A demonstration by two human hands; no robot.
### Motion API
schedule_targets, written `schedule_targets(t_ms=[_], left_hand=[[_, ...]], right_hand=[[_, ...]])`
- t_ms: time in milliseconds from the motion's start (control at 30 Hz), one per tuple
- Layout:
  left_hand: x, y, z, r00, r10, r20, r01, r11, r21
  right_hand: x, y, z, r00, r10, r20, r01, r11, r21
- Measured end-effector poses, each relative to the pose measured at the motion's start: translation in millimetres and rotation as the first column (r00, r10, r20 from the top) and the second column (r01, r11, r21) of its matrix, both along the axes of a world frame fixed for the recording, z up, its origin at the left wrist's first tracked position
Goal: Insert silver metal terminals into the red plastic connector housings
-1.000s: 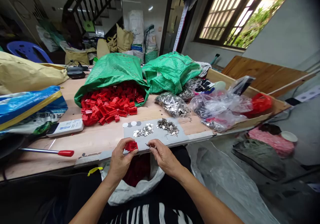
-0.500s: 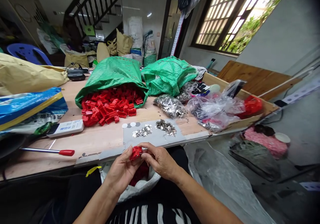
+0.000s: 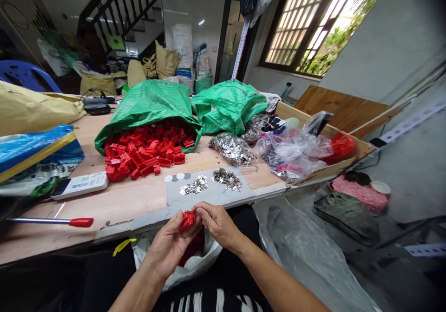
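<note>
In the head view my left hand (image 3: pixel 167 241) grips a small red plastic part (image 3: pixel 187 220) between thumb and fingers, just in front of the table edge. Pinched together at the part's right side are the fingertips of my right hand (image 3: pixel 216 224); whatever lies between them is too small to make out. Below both hands, an open white bag (image 3: pixel 209 256) in my lap holds more red parts. Beyond them, a grey mat (image 3: pixel 195 203) on the table carries two piles of small metal pieces, a bright pile (image 3: pixel 194 185) and a darker pile (image 3: pixel 227 179).
A green sack (image 3: pixel 149 98) spills red plastic parts (image 3: pixel 139 152) onto the table. Right of it lie a clear bag of metal pieces (image 3: pixel 232 148) and a wooden tray (image 3: pixel 362 150) of plastic bags. At left are a red-tipped lever (image 3: pixel 81 222) and a white box-shaped device (image 3: pixel 85 185).
The whole view has shifted slightly, so the table things appear further left. My right fingertips have closed in at the red part's side; my left hand keeps its hold.
</note>
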State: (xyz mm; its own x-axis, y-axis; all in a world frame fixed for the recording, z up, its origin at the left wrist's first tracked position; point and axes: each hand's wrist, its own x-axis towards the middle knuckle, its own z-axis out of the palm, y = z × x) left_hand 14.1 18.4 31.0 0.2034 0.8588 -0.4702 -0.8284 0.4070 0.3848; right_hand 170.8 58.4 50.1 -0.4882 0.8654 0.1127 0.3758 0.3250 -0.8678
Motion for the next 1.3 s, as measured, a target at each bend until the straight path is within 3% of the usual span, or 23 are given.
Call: schedule_targets(t_ms=[100, 167, 233, 300, 367, 500, 667, 767, 867, 967, 1200, 1300], left_hand=[[-1.2, -4.0, -22.5, 0.983, -0.033, -0.179, 0.052, 0.993, 0.104], [-3.1, -6.9, -42.7, 0.913, -0.068, -0.403, 0.138, 0.98, 0.146], [-6.7, -9.5, -63.3, 0.722, -0.039, -0.691, 0.223, 0.958, 0.179], [-11.6, -11.4, -80.8, 0.531, 0.014, -0.847, 0.272, 0.944, 0.186], [-16.5, -12.5, -93.1, 0.467, 0.041, -0.883, 0.278, 0.941, 0.191], [-22.5, -12.5, -107.7, 0.508, 0.035, -0.861, 0.274, 0.941, 0.2], [-24.3, -11.8, -119.8, 0.487, 0.04, -0.872, 0.284, 0.937, 0.202], [-23.2, -12.1, -123.8, 0.492, 0.066, -0.868, 0.242, 0.947, 0.21], [-22.0, -13.1, -126.5, 0.509, 0.066, -0.858, 0.229, 0.951, 0.209], [-23.4, -15.4, -127.0, 0.525, 0.053, -0.85, 0.223, 0.955, 0.197], [-35.3, -17.7, -107.6, 0.568, -0.022, -0.823, 0.286, 0.943, 0.172], [-36.4, -20.7, -92.1, 0.615, 0.04, -0.787, 0.209, 0.955, 0.212]], right_hand=[[5.8, 1.3, -10.3, 1.0, 0.0, 0.03, 0.002, 0.998, -0.069], [9.9, 3.0, -15.6, 0.998, -0.012, 0.055, 0.017, 0.996, -0.084], [12.4, 6.8, -18.5, 0.996, -0.015, 0.088, 0.022, 0.997, -0.077], [12.4, 13.6, -18.9, 0.992, -0.01, 0.122, 0.018, 0.998, -0.064], [9.1, 23.7, -18.1, 0.991, -0.002, 0.136, 0.01, 0.998, -0.058], [-9.1, 54.6, -16.5, 0.986, -0.011, 0.168, 0.009, 1.0, 0.012], [-57.7, 102.3, -14.8, 0.94, 0.0, 0.341, -0.084, 0.969, 0.232], [-95.8, 123.7, -11.5, 0.86, 0.007, 0.51, -0.197, 0.926, 0.321], [-129.5, 136.0, -7.1, 0.723, -0.037, 0.69, -0.284, 0.894, 0.346], [-150.3, 142.5, -4.8, 0.69, -0.042, 0.723, -0.29, 0.899, 0.329], [-149.7, 135.8, 3.2, 0.7, -0.043, 0.712, -0.238, 0.927, 0.29], [-131.1, 118.0, 12.2, 0.788, -0.007, 0.616, -0.181, 0.953, 0.242]])
